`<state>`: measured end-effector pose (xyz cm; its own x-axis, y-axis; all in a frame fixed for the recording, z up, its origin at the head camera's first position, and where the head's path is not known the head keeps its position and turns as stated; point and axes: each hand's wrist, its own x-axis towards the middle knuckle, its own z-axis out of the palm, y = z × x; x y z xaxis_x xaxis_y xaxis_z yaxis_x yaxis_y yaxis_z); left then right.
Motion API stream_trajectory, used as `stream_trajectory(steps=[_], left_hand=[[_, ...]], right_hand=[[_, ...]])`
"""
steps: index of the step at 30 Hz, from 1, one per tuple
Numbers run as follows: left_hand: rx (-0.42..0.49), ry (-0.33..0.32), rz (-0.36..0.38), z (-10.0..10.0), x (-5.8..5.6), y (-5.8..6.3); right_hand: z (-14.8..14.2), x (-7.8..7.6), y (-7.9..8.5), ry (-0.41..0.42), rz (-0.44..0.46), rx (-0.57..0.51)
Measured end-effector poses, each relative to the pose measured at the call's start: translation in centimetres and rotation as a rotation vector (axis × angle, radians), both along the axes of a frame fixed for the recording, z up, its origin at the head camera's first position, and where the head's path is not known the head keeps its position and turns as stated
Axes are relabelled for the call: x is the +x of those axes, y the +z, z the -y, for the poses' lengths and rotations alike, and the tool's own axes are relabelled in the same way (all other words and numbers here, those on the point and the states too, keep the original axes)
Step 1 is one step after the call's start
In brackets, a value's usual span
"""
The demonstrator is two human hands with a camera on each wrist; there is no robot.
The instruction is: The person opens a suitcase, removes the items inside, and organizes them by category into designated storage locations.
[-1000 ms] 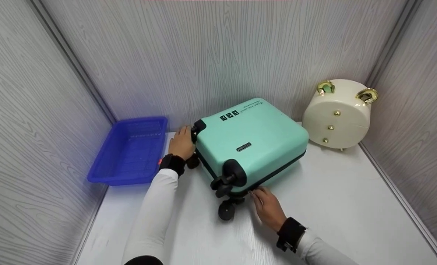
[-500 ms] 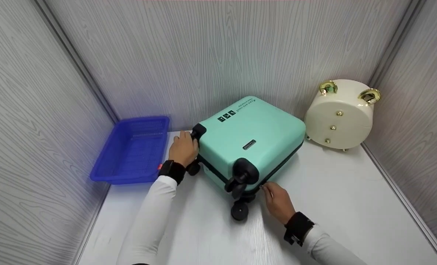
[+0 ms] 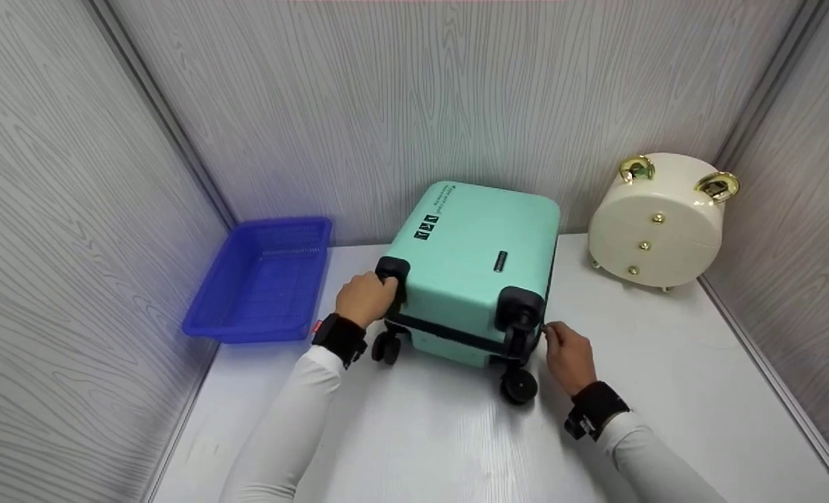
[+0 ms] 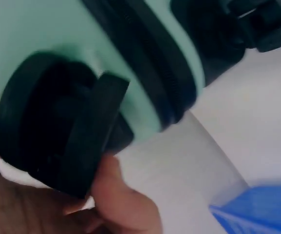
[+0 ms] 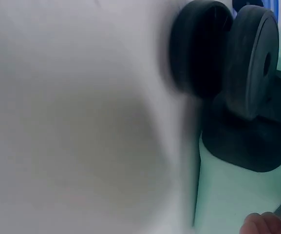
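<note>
A mint-green hard-shell suitcase (image 3: 473, 234) lies flat on the white table, its wheeled end toward me. My left hand (image 3: 367, 299) grips the black caster wheel at its upper left corner; in the left wrist view the thumb and fingers bend round that wheel (image 4: 94, 139). At the near right corner my right hand (image 3: 570, 355) pinches what looks like the zipper pull on the black zipper seam (image 3: 456, 337). The fingertips of that hand show only at the lower corner of the right wrist view, close to the suitcase wheels (image 5: 250, 68).
A blue plastic basket (image 3: 201, 325) stands left of the suitcase, by the back wall (image 3: 358, 105). To the right, in the corner, sits a cream round case (image 3: 610, 237) with gold ear-shaped rings and gold knobs. Pale wood-grain walls enclose the table.
The suitcase has turned so its wheeled end faces me more squarely. My left hand has come nearer with the wheel. The right hand has moved right and slightly away along the seam side.
</note>
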<state>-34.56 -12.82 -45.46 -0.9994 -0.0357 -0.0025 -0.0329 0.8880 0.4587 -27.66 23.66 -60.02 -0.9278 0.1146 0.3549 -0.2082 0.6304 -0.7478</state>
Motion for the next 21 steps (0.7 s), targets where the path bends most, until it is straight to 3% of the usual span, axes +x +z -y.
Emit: stream_trajectory(steps=[3, 6, 16, 21], left_hand=[[-0.026, -0.029, 0.046, -0.6, 0.2, -0.1], [-0.048, -0.042, 0.03, -0.8, 0.3, -0.4], [-0.039, 0.006, -0.017, -1.6, 0.4, -0.5], [-0.061, 0.016, -0.014, -1.8, 0.4, -0.4]], right_hand=[[-0.5, -0.2, 0.0, -0.046, -0.016, 0.015], [-0.6, 0.1, -0.1, -0.05, -0.038, 0.043], [1.7, 4.3, 0.2, 0.04, -0.065, 0.087], [4.2, 5.2, -0.3, 0.116, -0.099, 0.067]])
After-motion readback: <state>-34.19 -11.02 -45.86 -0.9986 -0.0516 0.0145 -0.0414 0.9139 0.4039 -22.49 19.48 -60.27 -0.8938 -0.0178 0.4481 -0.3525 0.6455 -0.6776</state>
